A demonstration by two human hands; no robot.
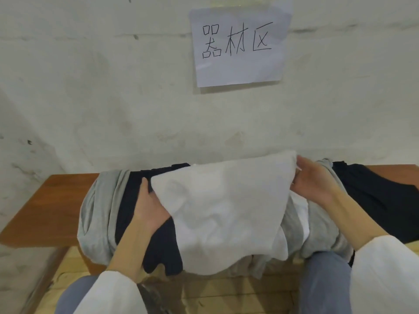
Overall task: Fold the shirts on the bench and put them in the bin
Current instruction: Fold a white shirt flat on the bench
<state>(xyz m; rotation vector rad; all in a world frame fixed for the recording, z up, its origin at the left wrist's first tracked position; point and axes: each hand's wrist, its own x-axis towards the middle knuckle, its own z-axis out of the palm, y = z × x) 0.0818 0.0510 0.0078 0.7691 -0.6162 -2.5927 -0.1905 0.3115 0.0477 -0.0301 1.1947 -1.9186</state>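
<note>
A white shirt (222, 200) lies on top of a heap of shirts on the brown wooden bench (45, 207). My left hand (149, 205) holds its left edge, with the fingers tucked under the cloth. My right hand (313, 180) pinches its upper right corner near the wall. Under the white shirt lie a black shirt (136, 196) and a grey shirt (97, 214), both hanging over the bench's front edge. Another black shirt (374, 196) lies at the right. No bin is in view.
A white wall stands right behind the bench, with a paper sign (238, 44) taped to it. My knees in blue trousers (322, 282) are under the bench's front edge, above a pale wooden floor (226, 295). Bare bench top shows at the left.
</note>
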